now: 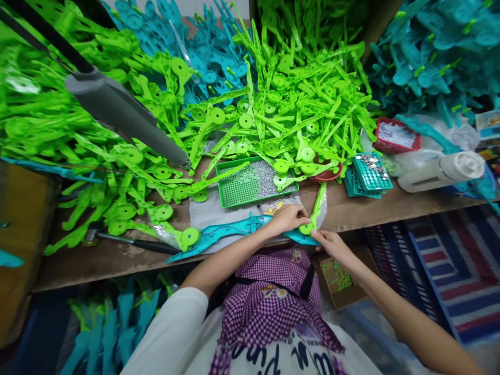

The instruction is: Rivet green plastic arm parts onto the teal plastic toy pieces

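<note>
A long blue plastic frame (230, 229) lies along the front of the bench, with a thin wire along its middle. Green plastic arms with round hubs sit at both of its ends, the left hub (190, 237) and the right arm (319, 205). My left hand (289, 216) is closed, its fingertips pinched at the right arm's hub. From the other side my right hand (332, 244) grips the frame's right end, thumb against the hub's edge and fingers partly hidden below. Anything small between the left fingertips is hidden.
Behind stands a green tray (238, 192) of small metal pieces. Large heaps of green arms (312, 99) and blue parts (214, 57) rise beyond. A grey powered driver (128, 120) hangs at left, above a hammer (133, 242). Teal trays (373, 172) and a white bottle (441, 172) stand right.
</note>
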`<state>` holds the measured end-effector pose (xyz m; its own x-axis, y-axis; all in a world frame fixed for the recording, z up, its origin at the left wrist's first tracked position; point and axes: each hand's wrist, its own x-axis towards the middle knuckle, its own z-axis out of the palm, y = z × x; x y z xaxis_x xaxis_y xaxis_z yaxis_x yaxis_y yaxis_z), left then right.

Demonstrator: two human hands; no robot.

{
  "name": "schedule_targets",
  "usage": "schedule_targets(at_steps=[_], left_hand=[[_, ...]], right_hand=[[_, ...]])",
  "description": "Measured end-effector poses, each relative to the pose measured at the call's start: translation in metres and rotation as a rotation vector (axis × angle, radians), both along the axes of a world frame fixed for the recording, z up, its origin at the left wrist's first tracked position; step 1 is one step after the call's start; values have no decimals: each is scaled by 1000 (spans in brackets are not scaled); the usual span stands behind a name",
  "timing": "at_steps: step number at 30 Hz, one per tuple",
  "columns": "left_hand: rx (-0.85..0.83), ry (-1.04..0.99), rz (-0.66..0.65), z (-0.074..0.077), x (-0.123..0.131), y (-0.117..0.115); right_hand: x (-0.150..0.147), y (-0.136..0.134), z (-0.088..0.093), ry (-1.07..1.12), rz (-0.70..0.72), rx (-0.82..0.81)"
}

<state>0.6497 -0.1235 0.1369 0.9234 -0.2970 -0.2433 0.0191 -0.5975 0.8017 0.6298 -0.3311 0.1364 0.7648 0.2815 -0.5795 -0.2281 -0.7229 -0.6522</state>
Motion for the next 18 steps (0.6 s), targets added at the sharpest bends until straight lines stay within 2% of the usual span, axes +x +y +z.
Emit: schedule_targets(at_steps=[9,12,14,16,17,18], left_hand=[[24,-63,1,-4,-2,-3],[14,-48,-8,-3,-2,-1],[4,-48,-8,-1,-2,0],[7,-42,-3,1,-4,0],[10,-34,-3,1,-4,0],[9,-18,-4,2,-4,-1]], right_hand=[[3,2,-3,43,-17,17],[7,-2,4,80,71,18],[8,-7,17,-56,140,-150],[9,-5,36,-350,127,-318],[10,0,48,-492,107,-310],[11,11,59,-600,94,-226]])
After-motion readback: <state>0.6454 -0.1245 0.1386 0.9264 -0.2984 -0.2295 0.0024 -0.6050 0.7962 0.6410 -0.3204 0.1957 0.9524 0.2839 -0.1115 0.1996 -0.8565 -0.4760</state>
